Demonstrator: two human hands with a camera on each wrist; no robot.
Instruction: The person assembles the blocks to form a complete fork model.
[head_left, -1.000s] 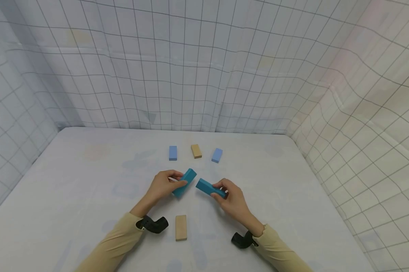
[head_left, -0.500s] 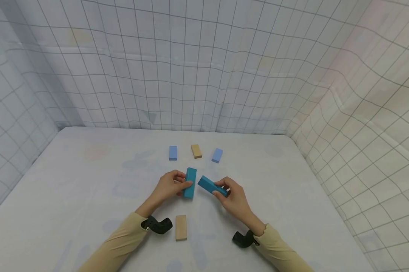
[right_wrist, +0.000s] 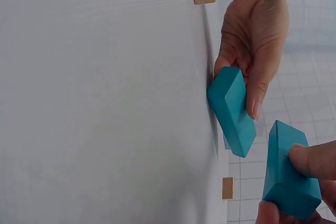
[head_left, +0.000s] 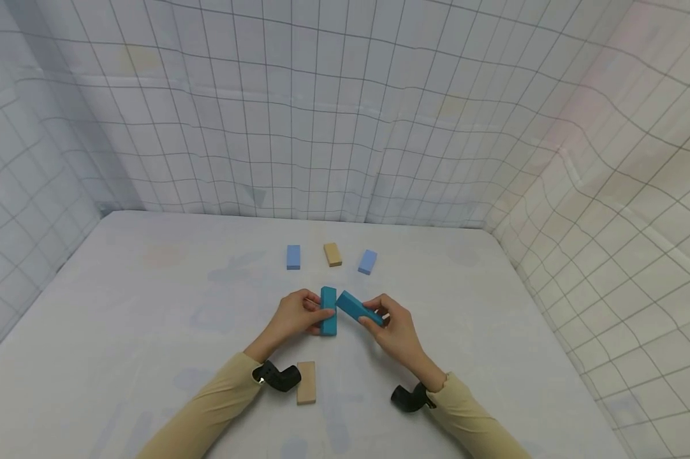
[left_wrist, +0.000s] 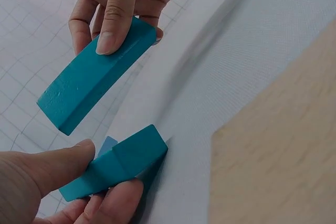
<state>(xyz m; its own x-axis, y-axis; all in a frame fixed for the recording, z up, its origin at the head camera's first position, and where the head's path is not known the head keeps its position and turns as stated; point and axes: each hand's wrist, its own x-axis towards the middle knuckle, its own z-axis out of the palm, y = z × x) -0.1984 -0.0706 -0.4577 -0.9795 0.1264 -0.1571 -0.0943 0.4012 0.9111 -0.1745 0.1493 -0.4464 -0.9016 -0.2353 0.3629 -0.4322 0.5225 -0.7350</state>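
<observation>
Mid-table, near side: left hand (head_left: pixel 292 315) pinches teal block (head_left: pixel 328 310) upright-ish; right hand (head_left: pixel 395 328) pinches second teal block (head_left: pixel 359 307), tilted, ends nearly touching. Judgement: level both, align faces squarely before joining.

At centre frame of the head view, the left hand (head_left: pixel 295 316) holds one block (head_left: pixel 328 310) lengthwise, its near end toward the lower edge. The right hand (head_left: pixel 395 328) holds a second block (head_left: pixel 358 308) just to the right, angled, its upper-left end close beside the first. Behind them, toward the upper centre, three small blocks (head_left: pixel 333 254) lie in a row across the bench (head_left: pixel 121 306). Below the hands, at lower centre, another block (head_left: pixel 306 382) lies between the two forearms.
</observation>
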